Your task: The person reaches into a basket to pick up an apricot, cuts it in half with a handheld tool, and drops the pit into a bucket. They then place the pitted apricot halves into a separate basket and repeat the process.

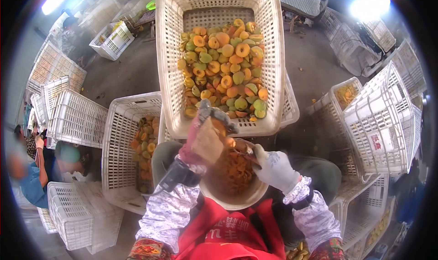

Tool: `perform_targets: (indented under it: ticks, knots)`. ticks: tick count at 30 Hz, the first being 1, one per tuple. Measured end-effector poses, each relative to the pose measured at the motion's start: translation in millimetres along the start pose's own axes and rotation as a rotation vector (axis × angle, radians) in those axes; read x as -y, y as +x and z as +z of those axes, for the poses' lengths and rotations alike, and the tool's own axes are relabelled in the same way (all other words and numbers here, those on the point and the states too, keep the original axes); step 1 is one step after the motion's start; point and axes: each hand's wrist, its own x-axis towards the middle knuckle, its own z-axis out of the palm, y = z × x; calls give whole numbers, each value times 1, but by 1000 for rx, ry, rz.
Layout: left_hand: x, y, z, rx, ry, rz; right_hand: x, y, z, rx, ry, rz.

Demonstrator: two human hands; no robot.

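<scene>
My left hand (pixel 210 134), in a stained glove with dark fingertips, is bent round an orange fruit piece above the left rim of a white bucket (pixel 211 197). My right hand (pixel 275 169), in a white glove, is closed on a thin dark tool (pixel 248 156) at the bucket's right rim; the tool's shape is blurred. Orange scraps (pixel 235 173) lie inside the bucket, between my knees. Just beyond my hands, a large white crate (pixel 163 77) holds many orange and green halved fruits (pixel 223 68).
A second crate (pixel 116 159) with fruit stands at the left. Crates are stacked at the far left (pixel 75 118) and right (pixel 376 123). A person in blue (pixel 34 182) is at the left edge. A small white basket (pixel 112 41) sits on the floor further off.
</scene>
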Motion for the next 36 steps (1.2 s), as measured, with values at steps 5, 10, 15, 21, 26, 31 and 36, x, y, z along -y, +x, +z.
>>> perform_targets:
  ticks: [5, 10, 15, 21, 26, 31, 36]
  knots:
    - [-14, 3, -15, 63, -87, 251, -6, -11, 8, 247, -314, 114]
    - [-70, -49, -156, -167, 628, 555, -5, -17, 6, 367, -323, 135]
    - [-128, -126, -123, -394, 1321, 392, 7, -21, -18, 218, -291, 33]
    - [-82, -55, -14, -325, 1760, 376, 3, -1, -73, -371, 142, 207]
    - [32, 99, 12, 24, 1976, 375, -5, -3, -96, -625, 515, 436]
    - [103, 162, 5, -161, 2013, 298, -1, -10, -106, -594, 678, 603]
    - [85, 177, -22, -14, 1781, 233, -5, -7, -101, -605, 640, 493]
